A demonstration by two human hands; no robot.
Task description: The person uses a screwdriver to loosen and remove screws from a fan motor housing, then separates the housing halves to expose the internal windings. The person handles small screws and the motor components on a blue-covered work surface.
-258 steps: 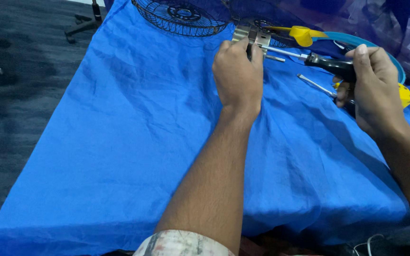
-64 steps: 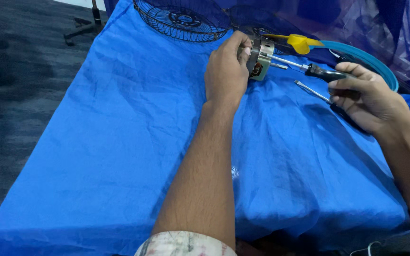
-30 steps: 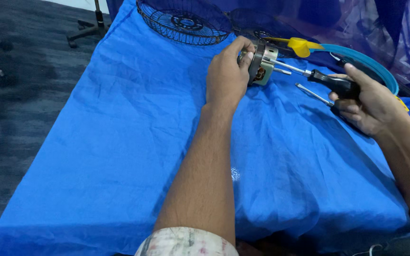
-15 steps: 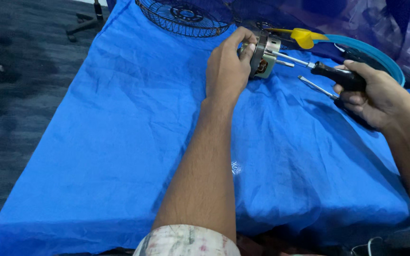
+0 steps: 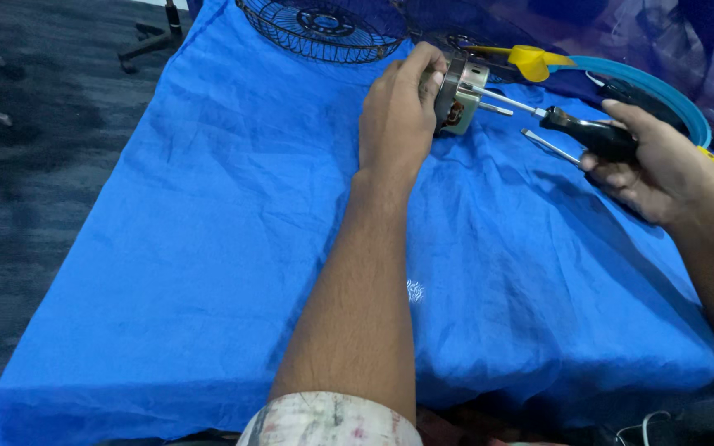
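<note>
My left hand (image 5: 397, 111) grips a small metal fan motor (image 5: 459, 95) and holds it on edge at the far side of the blue cloth (image 5: 233, 248). My right hand (image 5: 659, 161) is closed around the black handle of a screwdriver (image 5: 588, 132). Its metal shaft reaches left and its tip meets the motor. A second screwdriver shaft (image 5: 551, 146) lies on the cloth just below the first one.
A black wire fan guard (image 5: 324, 29) lies at the far edge of the cloth. A yellow-handled tool (image 5: 530, 59) and a light blue ring (image 5: 663, 91) lie behind the motor. Dark floor (image 5: 35, 124) runs along the left side.
My left hand has tipped the motor up from lying flat and turned it. My right hand has brought the screwdriver tip against it.
</note>
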